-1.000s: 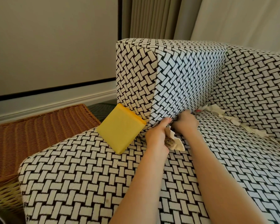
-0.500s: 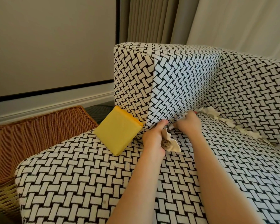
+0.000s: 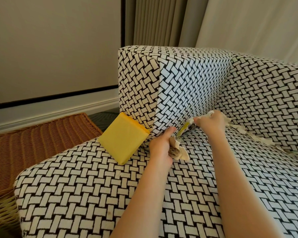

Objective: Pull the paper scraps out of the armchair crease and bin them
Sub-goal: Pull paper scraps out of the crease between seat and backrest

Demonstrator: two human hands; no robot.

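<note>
1. The paper scraps (image 3: pixel 237 128) lay wedged along the armchair crease (image 3: pixel 258 140), where the seat met the backrest and the armrest, trailing off toward the right.
2. One strip with a yellow-green streak (image 3: pixel 183 130) stuck out of the crease at the foot of the armrest, between the two hands.
3. The left hand (image 3: pixel 162 148) was closed around a crumpled wad of scraps (image 3: pixel 178 152), cream with brown markings, just above the seat cushion (image 3: pixel 110 186).
4. The right hand (image 3: pixel 209 121) was at the crease, its fingers pinched together on a pale scrap (image 3: pixel 210 114) there.
5. A yellow square block (image 3: pixel 123 140) leaned tilted against the front of the armrest (image 3: pixel 136 83), its lower edge on the seat.
6. A wicker basket (image 3: pixel 38 138) stood on the floor to the left of the armchair.
7. Behind the chair were a pale wall (image 3: pixel 50 48) and curtains (image 3: pixel 158 19).
</note>
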